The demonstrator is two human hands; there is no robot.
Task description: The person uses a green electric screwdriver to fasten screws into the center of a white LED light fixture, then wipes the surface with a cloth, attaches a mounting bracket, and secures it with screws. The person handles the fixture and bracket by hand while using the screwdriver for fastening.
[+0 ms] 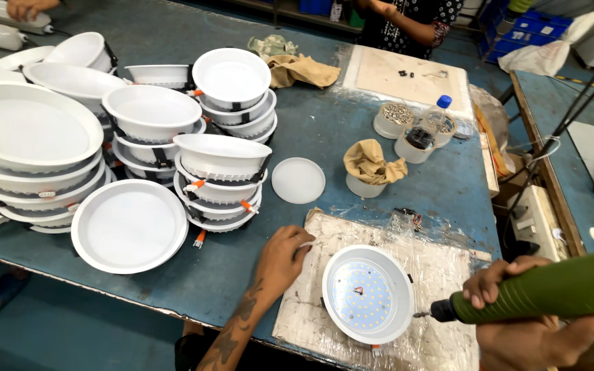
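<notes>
A round white downlight housing (368,294) lies face up on a plastic-wrapped board (441,268), its disc of small LEDs showing. My left hand (284,255) rests on the board's left edge, just left of the housing, fingers curled with nothing visibly in them. My right hand (510,282) grips a green electric screwdriver (551,288). The driver's bit points at the housing's right rim.
Stacks of white downlight housings (139,130) fill the left of the blue table (324,117). A white diffuser disc (298,180) lies loose. Cups of screws (394,120), a bottle (434,117) and cloths (371,163) stand behind. Another person (410,20) stands at the far side.
</notes>
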